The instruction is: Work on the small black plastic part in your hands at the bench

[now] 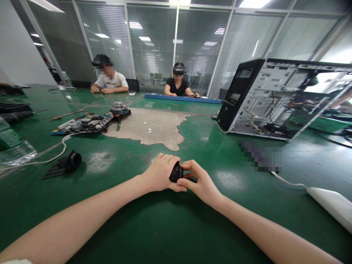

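Observation:
Just above the green tabletop, my left hand [161,172] is wrapped round a small black ribbed part [176,172], round in shape. Its exact kind does not show, and my left fingers hide much of it. From the other side, my right hand [198,179] pinches the part's right end between thumb and fingers. Farther left lies a black bracket-like piece [68,161] with a round ring at one end and a flat slotted base.
An open computer case [247,99] stands at the right. Nearer are a blurred-out phone-like object [258,157] and a white power bank-like block [331,205], joined by a cable. A circuit board [84,123] and plastic bottle [13,143] are left. Two people sit across the table.

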Demonstrator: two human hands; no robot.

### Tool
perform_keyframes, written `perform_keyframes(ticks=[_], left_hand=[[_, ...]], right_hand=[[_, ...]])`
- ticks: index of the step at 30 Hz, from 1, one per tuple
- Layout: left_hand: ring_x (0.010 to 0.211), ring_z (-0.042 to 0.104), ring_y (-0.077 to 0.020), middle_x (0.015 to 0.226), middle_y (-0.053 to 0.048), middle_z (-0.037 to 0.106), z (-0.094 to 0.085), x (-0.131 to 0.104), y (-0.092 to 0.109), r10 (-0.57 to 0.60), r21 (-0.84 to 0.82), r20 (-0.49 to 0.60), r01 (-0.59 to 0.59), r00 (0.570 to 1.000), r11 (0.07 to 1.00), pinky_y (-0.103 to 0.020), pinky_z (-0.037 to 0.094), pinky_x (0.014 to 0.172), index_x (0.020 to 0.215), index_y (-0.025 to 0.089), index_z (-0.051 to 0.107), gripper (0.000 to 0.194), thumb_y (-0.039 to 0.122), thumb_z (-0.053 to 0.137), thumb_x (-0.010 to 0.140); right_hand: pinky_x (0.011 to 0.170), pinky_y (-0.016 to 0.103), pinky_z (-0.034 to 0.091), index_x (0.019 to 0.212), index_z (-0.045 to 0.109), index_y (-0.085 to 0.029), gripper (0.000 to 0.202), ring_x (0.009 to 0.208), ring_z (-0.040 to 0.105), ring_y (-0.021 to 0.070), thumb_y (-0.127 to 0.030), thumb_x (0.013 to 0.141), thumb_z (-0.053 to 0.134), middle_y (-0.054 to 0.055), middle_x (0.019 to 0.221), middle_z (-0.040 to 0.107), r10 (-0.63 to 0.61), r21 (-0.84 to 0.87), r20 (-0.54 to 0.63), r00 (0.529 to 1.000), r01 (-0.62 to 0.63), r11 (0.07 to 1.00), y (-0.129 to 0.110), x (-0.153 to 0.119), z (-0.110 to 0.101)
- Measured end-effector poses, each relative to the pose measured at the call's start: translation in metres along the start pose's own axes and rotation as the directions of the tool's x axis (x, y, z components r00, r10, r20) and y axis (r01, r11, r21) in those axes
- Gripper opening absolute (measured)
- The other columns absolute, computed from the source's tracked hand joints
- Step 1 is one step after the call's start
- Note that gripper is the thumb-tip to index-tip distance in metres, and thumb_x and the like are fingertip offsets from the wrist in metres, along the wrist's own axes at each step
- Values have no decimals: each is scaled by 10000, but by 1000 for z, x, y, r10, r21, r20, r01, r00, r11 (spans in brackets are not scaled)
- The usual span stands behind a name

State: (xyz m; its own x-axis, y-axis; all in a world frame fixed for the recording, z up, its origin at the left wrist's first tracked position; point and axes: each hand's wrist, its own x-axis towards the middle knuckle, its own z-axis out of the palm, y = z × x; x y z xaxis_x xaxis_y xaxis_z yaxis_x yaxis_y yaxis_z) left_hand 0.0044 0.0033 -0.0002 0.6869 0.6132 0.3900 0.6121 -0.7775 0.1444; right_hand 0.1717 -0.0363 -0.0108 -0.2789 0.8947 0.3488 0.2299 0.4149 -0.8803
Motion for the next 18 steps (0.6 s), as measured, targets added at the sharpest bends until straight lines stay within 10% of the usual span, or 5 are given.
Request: perform_keyframes(ticks=[11,18], left_hand=[[804,511,-237,889,-63,562,0,0,1,-5,54,-2,5,1000,999,-354,316,723,977,136,456,732,707,570,533],[807,510,-231,897,-58,563,-1,-1,1,10,48,-7,-9,1000,999,-349,312,726,967,143,461,696,679,586,542]], right_hand=[[714,308,471,868,452,-207,215,814,547,153,-291,744,606,3,835,535,163,170,56,985,-171,971,6,2,2],[741,292,481,868,500,-207,235,876,512,156,-198,692,655,15,927,483,-23,45,43,999,21,999,3,1,-2]])
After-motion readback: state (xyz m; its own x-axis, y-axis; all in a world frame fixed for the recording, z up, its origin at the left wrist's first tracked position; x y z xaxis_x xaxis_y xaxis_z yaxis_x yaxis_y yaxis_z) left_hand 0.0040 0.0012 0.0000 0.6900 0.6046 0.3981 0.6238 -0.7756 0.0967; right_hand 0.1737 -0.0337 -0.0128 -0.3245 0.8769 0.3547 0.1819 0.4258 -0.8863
